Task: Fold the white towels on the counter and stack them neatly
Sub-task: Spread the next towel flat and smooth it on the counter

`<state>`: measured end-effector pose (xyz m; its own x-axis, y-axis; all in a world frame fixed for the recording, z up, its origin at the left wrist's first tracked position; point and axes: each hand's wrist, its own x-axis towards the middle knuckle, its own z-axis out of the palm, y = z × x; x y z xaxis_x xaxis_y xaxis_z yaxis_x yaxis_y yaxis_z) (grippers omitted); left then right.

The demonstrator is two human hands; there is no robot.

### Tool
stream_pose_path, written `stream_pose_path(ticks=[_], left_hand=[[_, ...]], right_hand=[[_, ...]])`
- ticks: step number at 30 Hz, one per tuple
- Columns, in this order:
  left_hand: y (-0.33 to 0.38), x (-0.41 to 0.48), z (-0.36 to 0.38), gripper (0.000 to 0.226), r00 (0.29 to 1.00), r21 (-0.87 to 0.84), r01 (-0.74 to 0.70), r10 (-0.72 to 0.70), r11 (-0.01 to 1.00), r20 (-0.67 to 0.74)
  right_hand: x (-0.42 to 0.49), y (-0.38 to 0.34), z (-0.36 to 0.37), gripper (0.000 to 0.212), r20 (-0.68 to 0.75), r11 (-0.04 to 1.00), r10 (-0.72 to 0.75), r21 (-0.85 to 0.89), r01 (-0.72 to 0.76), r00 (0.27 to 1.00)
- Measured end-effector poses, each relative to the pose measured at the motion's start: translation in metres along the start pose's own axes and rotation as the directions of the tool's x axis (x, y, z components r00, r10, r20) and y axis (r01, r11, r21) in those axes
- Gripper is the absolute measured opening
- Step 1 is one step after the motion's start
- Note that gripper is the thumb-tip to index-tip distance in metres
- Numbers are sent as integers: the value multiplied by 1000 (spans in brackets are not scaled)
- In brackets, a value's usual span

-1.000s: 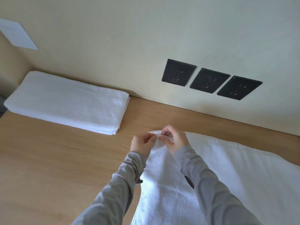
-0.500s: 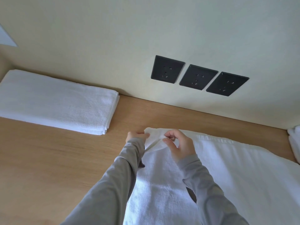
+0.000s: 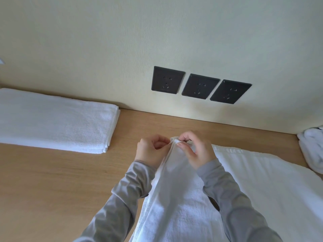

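Folded white towels (image 3: pixel 56 119), left middle of the frame: a flat terry stack with layered edges showing at its right end and its left end cut off by the frame. It lies on the pale wood-grain counter (image 3: pixel 52 180), against the cream wall. Left hand (image 3: pixel 150 151), centre: grey sleeve, fingers curled, thumb and forefinger pinching the raised corner of the open towel (image 3: pixel 183 206). Open towel, centre to lower right: looped white terry with a flat woven band, spread on the counter, its lower part cut off and partly hidden by both sleeves. Right hand (image 3: pixel 195 151): thumb and fingertips pinching that same corner. Wall sockets (image 3: pixel 201 86), upper centre-right: three, matte black, square, in a row. Crumpled towel (image 3: pixel 312 147), right edge: white, mostly cut off.
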<state>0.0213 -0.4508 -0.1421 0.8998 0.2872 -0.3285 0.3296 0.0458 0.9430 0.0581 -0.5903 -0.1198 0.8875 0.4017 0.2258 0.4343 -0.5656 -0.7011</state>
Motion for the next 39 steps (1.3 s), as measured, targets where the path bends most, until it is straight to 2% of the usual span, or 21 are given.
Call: stream_pose_path(ticks=[8,11,13,18,20,22,24,26,29,33,35,37,39], left_hand=[[3,-5,-2,19,995,45,-99,97,994,36],[3,-7,-2,19,991,45,-130,129,990,35],[2,-9,-3,21,989,51,-147,145,988,28],[-4,-10,-8,34,976,53,-215,212,975,57],[-4,-10,-12,36,970,26,-234,231,972,82],[-9,-14,-16,35,966,19,-236,232,972,111],[-19,-23,-19,33,973,18,-200,196,980,119],[-33,-37,-21,24,984,20,-137,134,990,119],[-62,-65,-29,16,990,133,-82,65,988,126],[-106,-109,-50,53,988,404,71,-119,912,95],[-120,-128,-63,69,981,405,136,-180,904,72],[-126,-140,-73,78,984,394,137,-170,909,50],[-125,-145,-80,70,990,413,115,-136,903,22]], right_hand=[[0,7,-2,6,64,996,-89,-6,90,994],[-3,7,-4,4,185,992,21,121,-44,982],[-2,7,-6,6,219,987,36,143,-69,975],[2,2,-8,7,207,988,29,145,-60,978],[2,0,-7,4,155,988,31,148,-54,987],[1,-2,-7,12,96,984,43,166,-59,994],[1,-2,-7,16,57,980,55,190,-65,997],[1,1,-8,9,12,977,70,203,-70,998],[4,5,-11,6,-65,970,85,233,-68,994],[10,10,-22,13,-124,967,67,254,-33,990],[12,11,-31,15,-158,968,59,249,-18,986],[13,12,-41,14,-182,967,47,253,1,982],[14,12,-52,14,-182,970,19,242,26,983]])
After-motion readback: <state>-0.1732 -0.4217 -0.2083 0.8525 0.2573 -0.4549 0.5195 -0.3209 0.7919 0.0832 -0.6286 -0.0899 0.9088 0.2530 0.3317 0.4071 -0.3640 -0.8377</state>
